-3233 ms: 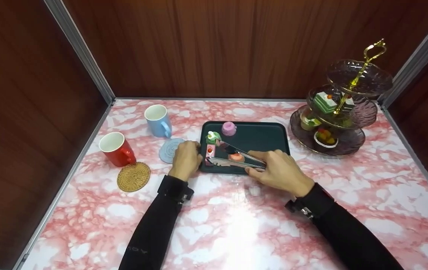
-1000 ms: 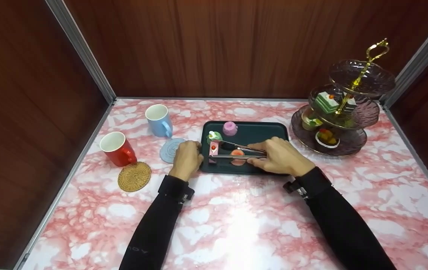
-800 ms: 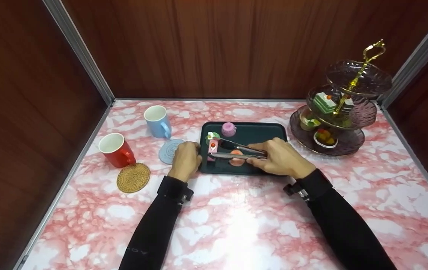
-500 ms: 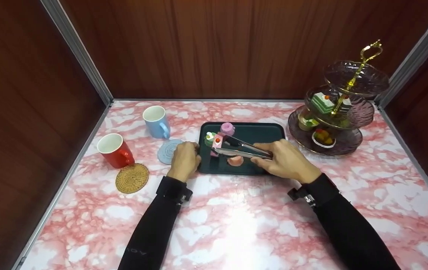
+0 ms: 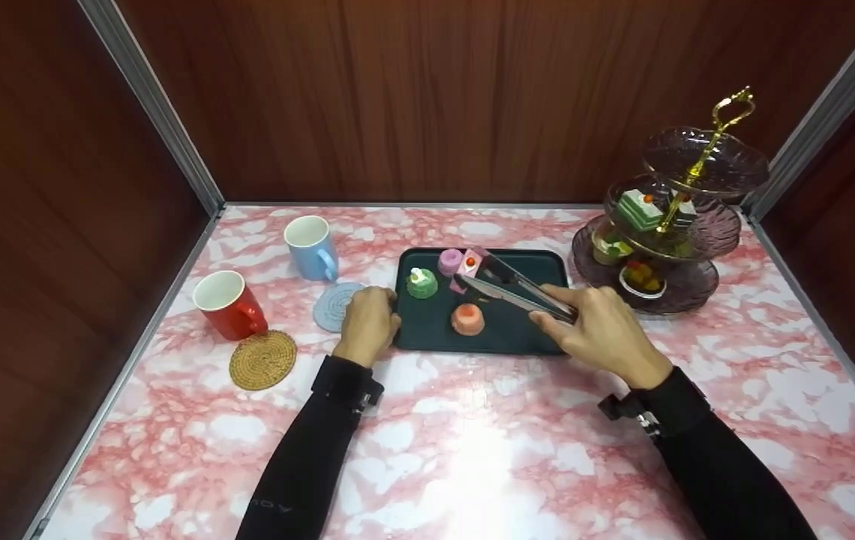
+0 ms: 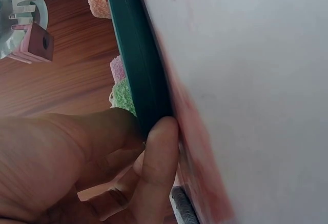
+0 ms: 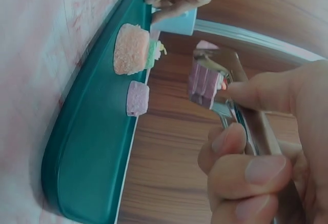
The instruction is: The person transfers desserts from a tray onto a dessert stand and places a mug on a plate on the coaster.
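My right hand (image 5: 604,330) grips metal tongs (image 5: 521,289), with the thumb on one arm and the fingers curled round the other. Between the tong tips is a pink layered cake slice (image 5: 469,263) with a red cherry; in the right wrist view it hangs above the dark green tray (image 7: 95,152). My left hand (image 5: 369,321) pinches the tray's left rim, thumb and finger on either side of it in the left wrist view. On the tray sit an orange cake (image 5: 468,319), a green cake (image 5: 421,283) with white topping, and a purple cake (image 5: 450,262).
A tiered glass stand (image 5: 656,300) with a gold handle holds several desserts at the right. To the left are a blue mug (image 5: 311,251), a red mug (image 5: 229,304), a blue coaster (image 5: 330,309) and a woven coaster (image 5: 262,360). Wooden panels (image 5: 412,97) enclose the table.
The tongs have closed on the pink cake slice and raised it off the tray's left side, moving right and toward the back. The left hand stays at the tray's rim.
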The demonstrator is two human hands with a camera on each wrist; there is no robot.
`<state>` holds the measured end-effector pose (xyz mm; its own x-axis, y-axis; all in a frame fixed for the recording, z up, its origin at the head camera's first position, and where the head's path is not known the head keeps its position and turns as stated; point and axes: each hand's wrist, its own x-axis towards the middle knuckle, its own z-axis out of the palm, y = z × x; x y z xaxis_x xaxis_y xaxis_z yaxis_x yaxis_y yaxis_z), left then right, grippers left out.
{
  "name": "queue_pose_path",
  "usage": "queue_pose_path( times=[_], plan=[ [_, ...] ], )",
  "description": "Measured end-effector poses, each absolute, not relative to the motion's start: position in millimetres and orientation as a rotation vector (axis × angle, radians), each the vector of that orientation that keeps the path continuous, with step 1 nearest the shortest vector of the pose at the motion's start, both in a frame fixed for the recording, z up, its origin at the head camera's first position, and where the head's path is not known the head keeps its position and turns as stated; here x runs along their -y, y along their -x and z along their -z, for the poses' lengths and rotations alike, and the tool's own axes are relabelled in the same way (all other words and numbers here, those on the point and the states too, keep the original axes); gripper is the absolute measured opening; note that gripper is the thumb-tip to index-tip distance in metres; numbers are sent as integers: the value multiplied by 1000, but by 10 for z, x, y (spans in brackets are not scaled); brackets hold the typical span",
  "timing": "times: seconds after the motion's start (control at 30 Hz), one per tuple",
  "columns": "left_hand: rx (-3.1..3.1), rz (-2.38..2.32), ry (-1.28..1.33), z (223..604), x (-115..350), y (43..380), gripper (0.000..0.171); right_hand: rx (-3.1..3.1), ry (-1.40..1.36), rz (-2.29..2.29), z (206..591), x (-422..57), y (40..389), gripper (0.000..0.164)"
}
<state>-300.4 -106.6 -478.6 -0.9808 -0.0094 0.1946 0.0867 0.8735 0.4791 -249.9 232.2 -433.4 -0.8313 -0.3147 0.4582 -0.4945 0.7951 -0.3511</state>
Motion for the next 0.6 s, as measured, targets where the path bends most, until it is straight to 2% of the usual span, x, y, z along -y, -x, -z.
queue_pose_path(
  times=[0.6],
  plan=[
    [2835,799,64,4782,1069,2994,30,2559,-320,-711,4256,-2604,2356,52]
  ],
)
